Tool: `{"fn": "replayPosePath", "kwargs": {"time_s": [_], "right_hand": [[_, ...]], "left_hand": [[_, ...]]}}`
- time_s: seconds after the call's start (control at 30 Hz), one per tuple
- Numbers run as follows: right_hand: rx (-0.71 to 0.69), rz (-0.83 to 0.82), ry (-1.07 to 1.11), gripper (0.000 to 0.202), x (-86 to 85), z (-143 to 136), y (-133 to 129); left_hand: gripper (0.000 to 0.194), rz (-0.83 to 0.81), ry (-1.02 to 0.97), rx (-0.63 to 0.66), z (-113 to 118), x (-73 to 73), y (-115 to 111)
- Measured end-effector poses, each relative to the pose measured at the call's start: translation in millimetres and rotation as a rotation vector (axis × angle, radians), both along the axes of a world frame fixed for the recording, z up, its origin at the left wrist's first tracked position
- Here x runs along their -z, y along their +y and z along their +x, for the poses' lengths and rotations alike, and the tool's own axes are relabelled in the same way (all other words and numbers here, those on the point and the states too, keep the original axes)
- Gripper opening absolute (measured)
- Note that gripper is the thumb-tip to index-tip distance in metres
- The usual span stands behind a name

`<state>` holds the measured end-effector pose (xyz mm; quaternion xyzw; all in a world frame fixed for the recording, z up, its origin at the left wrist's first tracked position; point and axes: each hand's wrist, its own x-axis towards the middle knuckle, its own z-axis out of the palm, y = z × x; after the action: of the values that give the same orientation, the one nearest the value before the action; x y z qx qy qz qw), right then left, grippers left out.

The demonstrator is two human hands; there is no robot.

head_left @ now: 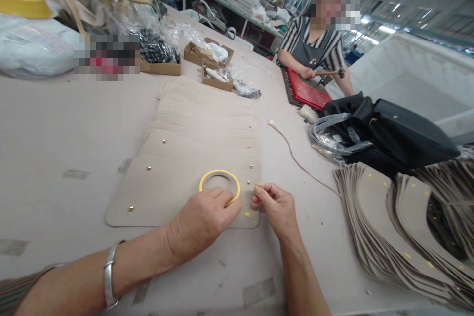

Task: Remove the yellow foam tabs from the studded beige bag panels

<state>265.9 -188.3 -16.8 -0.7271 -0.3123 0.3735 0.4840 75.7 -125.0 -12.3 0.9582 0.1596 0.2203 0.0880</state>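
My left hand [207,219] is closed on a narrow roll of yellow tape [201,183], held tilted over the beige panels. The front beige panel [159,190] lies flat, the topmost of an overlapping row with small metal snaps, such as the one [131,209] near its left corner. A small yellow tape piece [248,215] sits near the panel's right edge. Just right of that, my right hand [276,205] is closed in a pinch, thumb against fingers, at the panel's edge. Whatever is between those fingertips is too small to make out.
Stacked curved beige pieces [374,217] with yellow marks stand at right, beside a black bag [411,128]. A cord [292,150] lies on the table. Small cardboard boxes [218,81] are at the back. Across the table, a person holds a hammer [328,73] over a red board [305,90].
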Motion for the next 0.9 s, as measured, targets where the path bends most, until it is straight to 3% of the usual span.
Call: {"fn": "replayPosePath", "kwargs": {"time_s": [0.17, 0.53, 0.67, 0.8, 0.9], "right_hand": [[-0.099, -0.034, -0.099, 0.03, 7.0, 8, 12], [-0.228, -0.116, -0.547, 0.02, 4.1, 2, 27], [-0.158, -0.163, -0.521, 0.024, 9.5, 7, 24], [-0.076, -0.114, -0.272, 0.027, 13.1, 11, 11], [-0.105, -0.035, -0.378, 0.024, 12.4, 7, 4]], "left_hand": [[0.01, 0.04, 0.134, 0.006, 5, 21.8, 3], [0.011, 0.013, 0.105, 0.004, 5, 23.2, 5], [0.009, -0.005, 0.125, -0.006, 5, 20.7, 5], [0.009, -0.017, 0.125, -0.001, 5, 20.0, 4], [0.009, -0.008, 0.121, -0.004, 4, 20.7, 4]]}}
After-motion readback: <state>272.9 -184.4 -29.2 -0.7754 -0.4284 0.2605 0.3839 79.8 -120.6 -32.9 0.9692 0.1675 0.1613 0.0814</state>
